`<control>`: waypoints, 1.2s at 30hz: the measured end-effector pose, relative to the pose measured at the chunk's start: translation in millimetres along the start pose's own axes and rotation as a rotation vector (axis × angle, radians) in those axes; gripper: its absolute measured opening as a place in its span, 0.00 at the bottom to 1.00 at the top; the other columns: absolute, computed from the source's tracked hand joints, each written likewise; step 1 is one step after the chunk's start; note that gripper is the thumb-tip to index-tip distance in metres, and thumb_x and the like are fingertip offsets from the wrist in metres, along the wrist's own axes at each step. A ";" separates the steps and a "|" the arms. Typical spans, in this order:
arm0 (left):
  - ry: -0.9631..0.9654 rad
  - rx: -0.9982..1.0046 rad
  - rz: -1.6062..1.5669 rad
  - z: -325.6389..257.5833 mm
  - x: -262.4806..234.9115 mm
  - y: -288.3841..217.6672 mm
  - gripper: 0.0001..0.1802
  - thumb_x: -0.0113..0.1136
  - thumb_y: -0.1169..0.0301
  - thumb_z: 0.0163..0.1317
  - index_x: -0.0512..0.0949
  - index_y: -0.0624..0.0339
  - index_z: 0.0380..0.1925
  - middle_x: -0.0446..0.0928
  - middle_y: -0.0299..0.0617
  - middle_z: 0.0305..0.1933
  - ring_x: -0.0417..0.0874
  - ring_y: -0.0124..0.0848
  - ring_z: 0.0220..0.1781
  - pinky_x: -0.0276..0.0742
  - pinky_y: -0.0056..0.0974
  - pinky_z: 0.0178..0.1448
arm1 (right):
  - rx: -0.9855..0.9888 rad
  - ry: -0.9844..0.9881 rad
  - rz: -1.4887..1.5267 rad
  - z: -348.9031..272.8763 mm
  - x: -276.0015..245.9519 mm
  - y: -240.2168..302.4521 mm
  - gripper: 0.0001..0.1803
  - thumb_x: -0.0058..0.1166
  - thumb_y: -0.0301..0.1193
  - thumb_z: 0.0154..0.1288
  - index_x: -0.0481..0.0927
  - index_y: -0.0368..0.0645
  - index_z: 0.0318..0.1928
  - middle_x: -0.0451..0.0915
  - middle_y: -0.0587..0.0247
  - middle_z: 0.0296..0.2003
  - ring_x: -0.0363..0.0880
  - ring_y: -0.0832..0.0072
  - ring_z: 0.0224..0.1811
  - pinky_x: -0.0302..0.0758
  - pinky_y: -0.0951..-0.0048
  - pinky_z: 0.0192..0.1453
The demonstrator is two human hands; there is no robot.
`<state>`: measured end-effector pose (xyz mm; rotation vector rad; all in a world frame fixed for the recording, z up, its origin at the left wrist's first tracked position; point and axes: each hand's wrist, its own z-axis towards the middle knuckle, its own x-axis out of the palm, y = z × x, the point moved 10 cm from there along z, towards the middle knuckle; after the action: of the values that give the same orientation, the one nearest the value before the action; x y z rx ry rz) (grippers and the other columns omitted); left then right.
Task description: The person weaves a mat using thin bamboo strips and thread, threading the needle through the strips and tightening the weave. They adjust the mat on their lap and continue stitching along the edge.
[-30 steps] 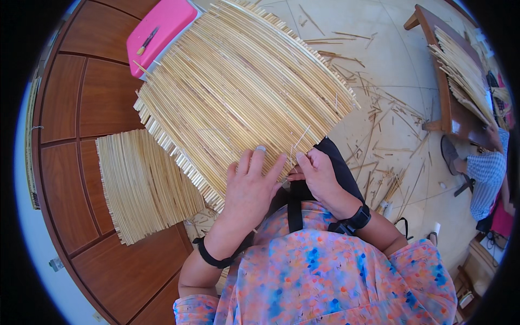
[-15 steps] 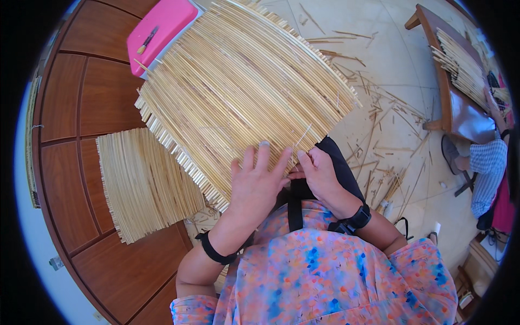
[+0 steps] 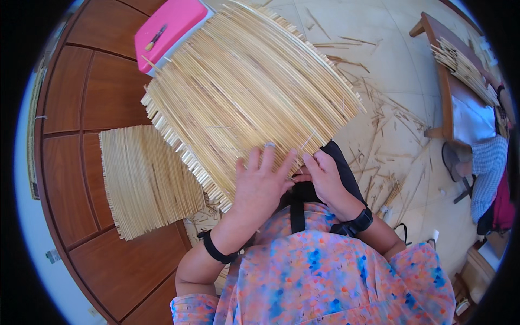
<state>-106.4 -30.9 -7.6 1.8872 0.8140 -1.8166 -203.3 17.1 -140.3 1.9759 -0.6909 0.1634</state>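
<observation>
A large mat of pale straw stalks (image 3: 244, 81) lies in front of me, its near corner over my lap. My left hand (image 3: 262, 176) rests on the mat near its near edge with fingers spread; its thumb is partly hidden at the edge. At the near right corner, my right hand (image 3: 325, 176) pinches the mat's edge, thumb on top and other fingers curled below. A thin white thread (image 3: 309, 138) runs over the stalks just beyond the right thumb. Whether the fingers also hold this thread, I cannot tell.
A second straw mat (image 3: 149, 181) is at the left by brown wooden panels (image 3: 108, 81). A brush (image 3: 156, 38) lies on a pink lid (image 3: 176, 24). Straw scraps (image 3: 374, 157) litter the tiled floor. At right, a wooden bench (image 3: 444, 81) bears stalks (image 3: 463, 67) beside another person (image 3: 487, 168).
The whole view has shifted slightly, with the mat appearing a little further right and lower. Both hands keep nearly the same places on the mat.
</observation>
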 end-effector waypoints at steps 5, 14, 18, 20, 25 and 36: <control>-0.017 -0.013 -0.014 0.9 1.0 -1.3 0.38 0.73 0.55 0.51 0.73 0.37 0.65 0.68 0.48 0.61 0.70 0.48 0.63 0.73 0.56 0.58 | 0.038 0.045 0.111 -1.9 2.2 0.9 0.15 0.46 0.34 0.80 0.74 0.35 0.56 0.80 0.59 0.44 0.85 0.74 0.41 0.86 0.73 0.43; -0.052 -0.005 0.009 -0.7 -5.4 1.2 0.37 0.72 0.55 0.53 0.73 0.38 0.65 0.68 0.46 0.59 0.70 0.46 0.61 0.72 0.54 0.59 | 0.001 0.037 0.063 0.3 4.8 -1.2 0.15 0.48 0.33 0.79 0.75 0.36 0.57 0.81 0.61 0.46 0.84 0.76 0.41 0.86 0.74 0.42; -0.038 -0.009 -0.006 -0.4 -3.8 1.3 0.37 0.72 0.55 0.52 0.74 0.39 0.65 0.68 0.46 0.59 0.70 0.47 0.62 0.71 0.54 0.59 | -0.011 -0.015 0.001 -0.5 5.8 4.2 0.14 0.49 0.31 0.79 0.75 0.35 0.56 0.81 0.60 0.44 0.84 0.77 0.40 0.87 0.74 0.40; -0.038 -0.006 -0.008 -0.5 -3.2 1.1 0.37 0.72 0.56 0.52 0.74 0.39 0.65 0.68 0.46 0.60 0.70 0.47 0.62 0.71 0.54 0.59 | -0.025 -0.046 -0.040 -0.1 3.5 4.5 0.14 0.49 0.31 0.78 0.75 0.34 0.56 0.81 0.59 0.43 0.83 0.76 0.38 0.87 0.74 0.38; -0.054 -0.005 -0.011 -0.3 -5.1 0.9 0.38 0.73 0.56 0.51 0.74 0.39 0.65 0.68 0.47 0.59 0.70 0.46 0.61 0.71 0.54 0.59 | -0.010 -0.068 -0.080 2.4 -2.5 -2.4 0.14 0.50 0.31 0.78 0.76 0.33 0.55 0.81 0.58 0.41 0.83 0.74 0.35 0.87 0.73 0.37; -0.261 -0.073 -0.235 -7.6 -47.0 91.1 0.21 0.71 0.72 0.56 0.81 0.57 0.51 0.75 0.55 0.59 0.79 0.53 0.58 0.77 0.48 0.61 | 0.031 -0.109 -0.051 1.8 -0.4 -1.2 0.13 0.48 0.31 0.78 0.75 0.31 0.49 0.81 0.56 0.38 0.85 0.71 0.35 0.88 0.70 0.39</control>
<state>-40.9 -100.9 29.5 1.5196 1.0245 -2.0862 -203.3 16.2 -142.3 2.0420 -0.7108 0.0364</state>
